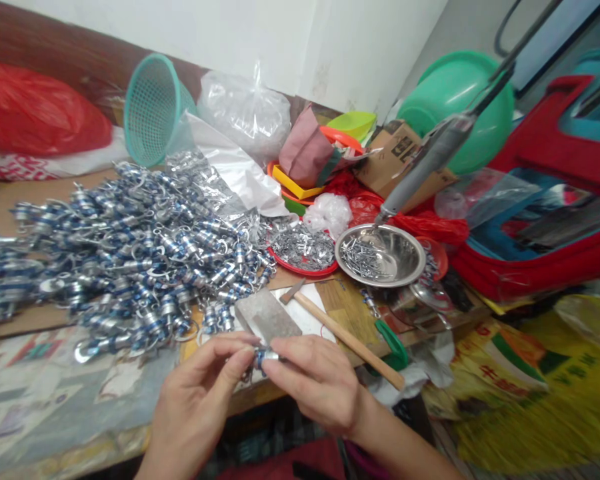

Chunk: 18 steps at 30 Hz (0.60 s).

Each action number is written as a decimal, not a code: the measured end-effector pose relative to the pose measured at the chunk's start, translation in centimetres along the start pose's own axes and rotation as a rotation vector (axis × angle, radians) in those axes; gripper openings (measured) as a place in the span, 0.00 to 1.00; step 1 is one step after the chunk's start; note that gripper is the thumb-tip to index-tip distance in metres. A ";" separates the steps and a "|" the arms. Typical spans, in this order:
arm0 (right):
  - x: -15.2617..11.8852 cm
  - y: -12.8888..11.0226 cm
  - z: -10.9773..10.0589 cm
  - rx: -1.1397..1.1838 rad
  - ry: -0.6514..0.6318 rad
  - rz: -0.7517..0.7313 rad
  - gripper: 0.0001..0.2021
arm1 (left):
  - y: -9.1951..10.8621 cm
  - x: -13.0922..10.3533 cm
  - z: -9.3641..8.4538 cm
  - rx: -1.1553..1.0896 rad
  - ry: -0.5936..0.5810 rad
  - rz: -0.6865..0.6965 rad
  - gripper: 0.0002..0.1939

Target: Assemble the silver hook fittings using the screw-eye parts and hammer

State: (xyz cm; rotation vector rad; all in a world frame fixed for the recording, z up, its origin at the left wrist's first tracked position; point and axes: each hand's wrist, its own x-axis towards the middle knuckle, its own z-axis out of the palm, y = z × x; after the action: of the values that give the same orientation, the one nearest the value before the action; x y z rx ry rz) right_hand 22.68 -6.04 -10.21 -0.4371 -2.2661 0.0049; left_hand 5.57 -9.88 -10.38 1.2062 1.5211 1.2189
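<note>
A small blue-and-silver piece sits between the two hands, just in front of the tabletop's near edge. The left hand pinches one end, thumb against curled fingers; the right hand closes its fingertips on the other end. Neither is open, and the fingers hide much of the piece. If either pinch slackens, it could slip past the edge and drop, since no surface seems to lie right under it.

Just beyond the hands is a grey block, with a hammer beside it, its handle running out past the edge near the right forearm. A bump from that arm could knock it off.

To the left spreads a heap of similar pieces; its near side is loose, so a sweep of the left arm might set some rolling. Farther back, a red tray of small metal parts touches or nearly touches a steel bowl holding pins; tipping the bowl would probably scatter them.
</note>
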 end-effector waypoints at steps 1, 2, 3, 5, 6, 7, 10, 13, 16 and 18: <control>0.0 0.1 0.0 0.000 0.018 0.005 0.10 | 0.0 0.0 -0.1 0.036 -0.005 0.027 0.09; 0.1 0.1 -0.1 0.003 0.027 0.010 0.10 | 0.0 0.0 -0.2 0.064 -0.009 0.058 0.08; 0.1 0.2 -0.1 0.006 0.029 0.011 0.10 | 0.0 0.0 -0.3 0.084 -0.018 0.089 0.08; 0.1 0.2 -0.2 0.006 0.021 -0.001 0.10 | 0.1 0.0 -0.3 0.117 -0.039 0.147 0.07; 0.0 0.1 -0.2 0.006 0.017 -0.006 0.10 | 0.2 0.0 -0.3 0.135 -0.046 0.173 0.07; 0.0 0.1 -0.2 0.007 0.017 -0.003 0.11 | 0.3 0.0 -0.3 0.152 -0.051 0.197 0.07; -0.2 -0.2 -0.2 0.020 0.052 0.067 0.11 | 0.7 0.1 -0.3 0.195 -0.055 0.265 0.07; -0.2 -0.5 -0.4 0.042 0.086 0.155 0.13 | 0.9 0.2 -0.4 0.204 -0.088 0.275 0.07; 0.2 -0.8 -0.3 0.139 0.073 0.288 0.12 | 0.6 0.4 -0.2 0.141 -0.099 0.147 0.08; 0.4 -0.9 0.0 0.260 0.061 0.409 0.10 | 0.2 0.5 0.0 0.056 -0.052 -0.011 0.09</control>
State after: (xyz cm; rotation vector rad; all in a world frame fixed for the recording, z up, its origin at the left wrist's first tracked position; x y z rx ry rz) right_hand 22.19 -6.77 -9.79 -0.7392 -2.0439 0.4814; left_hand 5.53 -9.39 -10.24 1.2553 1.5297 1.1361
